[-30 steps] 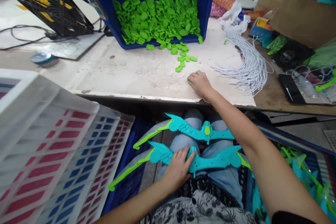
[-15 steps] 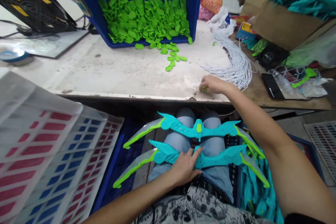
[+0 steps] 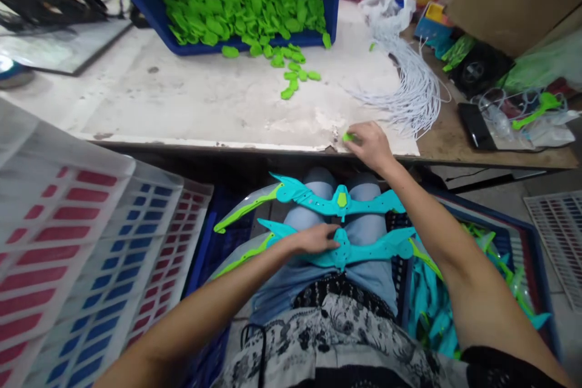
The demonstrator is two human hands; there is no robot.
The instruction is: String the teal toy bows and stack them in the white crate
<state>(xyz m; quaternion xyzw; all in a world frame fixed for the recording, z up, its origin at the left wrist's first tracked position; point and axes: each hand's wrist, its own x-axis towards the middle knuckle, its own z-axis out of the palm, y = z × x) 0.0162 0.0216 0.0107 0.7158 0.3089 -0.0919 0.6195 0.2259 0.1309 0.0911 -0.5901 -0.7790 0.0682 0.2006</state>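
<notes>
Two turquoise toy bows with lime-green tips lie across my lap, one in front of the other. The farther toy bow [image 3: 313, 201] has a lime-green oval piece [image 3: 342, 199] at its centre. On the nearer toy bow [image 3: 373, 248] the centre is plain turquoise. My left hand [image 3: 321, 238] grips that nearer bow just left of its centre, fingers curled at its body. At the table's front edge, my right hand [image 3: 371, 144] pinches a small green plastic piece [image 3: 348, 137] between thumb and fingers. My right forearm hides the farther bow's right end.
A blue bin [image 3: 173, 42] of green pieces stands on the white table [image 3: 191, 106], with several pieces spilled in front. White cords [image 3: 416, 100] lie to the right. Stacked plastic baskets [image 3: 104, 242] flank my left; a crate of turquoise parts [image 3: 431, 303] sits at my right.
My view has tipped downward. My left hand has shifted from lying over the nearer bow's centre to its left side, uncovering the centre. The green piece in my right hand shows more clearly.
</notes>
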